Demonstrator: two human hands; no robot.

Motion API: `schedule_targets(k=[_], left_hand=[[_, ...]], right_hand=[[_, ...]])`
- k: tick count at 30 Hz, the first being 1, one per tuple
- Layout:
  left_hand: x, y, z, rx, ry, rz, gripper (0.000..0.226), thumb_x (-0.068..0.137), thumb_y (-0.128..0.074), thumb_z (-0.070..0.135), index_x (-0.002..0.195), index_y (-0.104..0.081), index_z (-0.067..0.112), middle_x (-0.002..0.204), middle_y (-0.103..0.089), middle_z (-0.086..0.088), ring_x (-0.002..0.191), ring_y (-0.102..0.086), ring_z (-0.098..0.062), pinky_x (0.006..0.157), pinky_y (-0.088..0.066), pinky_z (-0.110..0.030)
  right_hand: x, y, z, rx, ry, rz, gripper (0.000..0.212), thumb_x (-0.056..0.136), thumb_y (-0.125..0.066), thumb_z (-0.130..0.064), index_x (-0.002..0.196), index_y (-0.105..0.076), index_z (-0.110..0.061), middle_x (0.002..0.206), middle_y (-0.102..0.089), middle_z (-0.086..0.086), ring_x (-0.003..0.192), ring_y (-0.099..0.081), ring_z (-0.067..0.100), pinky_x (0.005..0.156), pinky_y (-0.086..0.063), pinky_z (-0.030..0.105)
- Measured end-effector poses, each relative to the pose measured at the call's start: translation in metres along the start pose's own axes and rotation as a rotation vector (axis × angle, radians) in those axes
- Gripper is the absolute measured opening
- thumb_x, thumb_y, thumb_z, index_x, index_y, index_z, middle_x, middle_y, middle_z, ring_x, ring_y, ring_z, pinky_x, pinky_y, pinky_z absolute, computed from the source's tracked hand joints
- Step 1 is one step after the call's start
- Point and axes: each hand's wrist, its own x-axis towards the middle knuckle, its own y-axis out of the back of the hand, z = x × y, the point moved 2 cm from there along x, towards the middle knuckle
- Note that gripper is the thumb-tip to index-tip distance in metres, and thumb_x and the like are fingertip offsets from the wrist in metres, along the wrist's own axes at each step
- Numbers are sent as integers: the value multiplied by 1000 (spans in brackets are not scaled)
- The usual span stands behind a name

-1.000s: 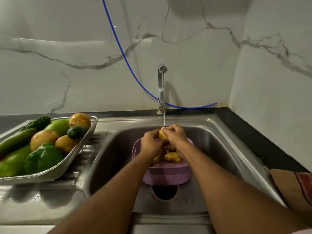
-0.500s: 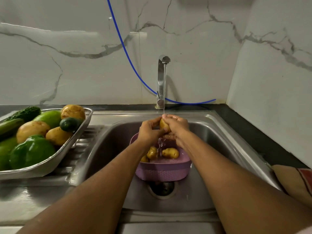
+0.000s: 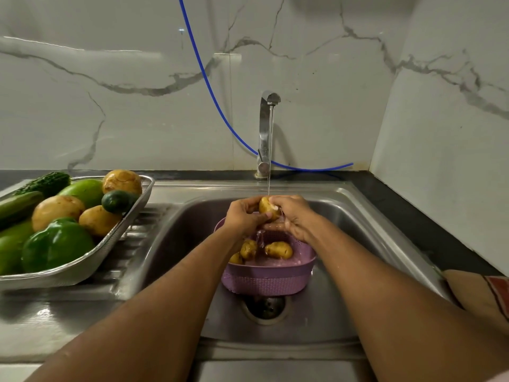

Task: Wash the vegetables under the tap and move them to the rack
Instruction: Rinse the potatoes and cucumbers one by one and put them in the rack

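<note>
A small yellow potato (image 3: 266,207) is held between my left hand (image 3: 243,216) and my right hand (image 3: 293,216), right under the thin stream from the steel tap (image 3: 266,128). Both hands grip it over a purple basket (image 3: 268,279) that stands in the sink (image 3: 358,232). Three more wet potatoes (image 3: 278,250) lie in that basket. On the drainboard at the left stands a metal rack (image 3: 91,267) with potatoes (image 3: 56,209), a green pepper (image 3: 56,244), cucumbers and other green vegetables.
The open drain (image 3: 266,306) lies just in front of the basket. A blue hose (image 3: 209,86) hangs down the marble wall behind the tap. A brown cloth (image 3: 479,293) lies on the dark counter at the right.
The view has tilted up slightly. My hands have turned the potato a little under the running water, and stay over the basket.
</note>
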Motion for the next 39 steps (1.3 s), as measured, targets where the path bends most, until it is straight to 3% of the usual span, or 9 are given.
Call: schedule_targets(k=[4, 7, 12, 16, 20, 24, 27, 35, 39], left_hand=[[2, 0, 1, -40, -3, -5, 47, 86, -76, 0, 129, -68, 18, 110, -77, -5, 98, -76, -19, 87, -63, -42], [4, -1, -1, -28, -8, 22, 46, 85, -77, 2, 127, -69, 18, 109, -77, -4, 98, -75, -19, 87, -63, -43], [10, -2, -6, -26, 24, 179, 45, 80, -84, 5, 122, -72, 18, 105, -77, -2, 99, -74, -21, 89, -62, -45], [9, -2, -6, -29, 5, 220, 49, 80, -83, 3, 124, -70, 20, 109, -75, -1, 105, -72, -19, 91, -61, -43], [9, -4, -3, -65, -7, 173, 47, 80, -83, 2, 120, -65, 18, 112, -73, -6, 102, -73, -24, 87, -63, -45], [4, -5, 2, -237, 20, 26, 33, 93, -69, 3, 125, -62, 9, 116, -70, -18, 102, -73, -32, 81, -64, -42], [4, -6, 3, -170, 8, 8, 32, 97, -65, 5, 129, -64, 12, 115, -71, -14, 101, -73, -27, 78, -64, -38], [7, -7, 2, -211, 13, 136, 28, 97, -64, 4, 123, -66, 17, 114, -71, -11, 104, -71, -27, 87, -62, -48], [7, -6, -1, -210, 57, 126, 28, 100, -60, 5, 126, -63, 13, 113, -70, -13, 101, -72, -27, 86, -63, -46]], right_hand=[[2, -6, 5, -56, 61, 268, 31, 96, -72, -34, 112, -66, -8, 99, -72, 14, 78, -76, 25, 49, -58, 26], [5, -8, 5, -107, 65, 284, 36, 96, -70, -40, 113, -67, -9, 95, -72, 11, 75, -74, 21, 48, -57, 25], [6, -14, -1, -366, 92, 138, 33, 108, -44, -33, 132, -57, -13, 98, -68, 10, 85, -68, 21, 72, -60, 33], [7, -18, 2, -238, 60, 119, 21, 106, -47, -29, 119, -57, -15, 107, -67, 14, 103, -67, 28, 94, -57, 43], [8, -15, 2, -222, 102, 198, 25, 102, -56, -33, 116, -66, -14, 98, -70, 11, 83, -65, 20, 69, -54, 32], [9, -10, -3, -402, 199, 201, 30, 107, -43, -33, 121, -65, -16, 92, -68, 10, 58, -59, 18, 40, -43, 21], [7, -9, -4, -475, 225, 176, 30, 110, -41, -36, 124, -62, -20, 95, -66, 4, 68, -61, 16, 49, -48, 22], [6, -12, 1, -306, 190, 75, 27, 109, -46, -33, 125, -64, -21, 100, -72, 9, 85, -66, 21, 77, -59, 33], [9, -9, 4, -404, 209, 16, 35, 110, -45, -29, 142, -55, -21, 109, -66, 9, 82, -62, 17, 66, -55, 26]])
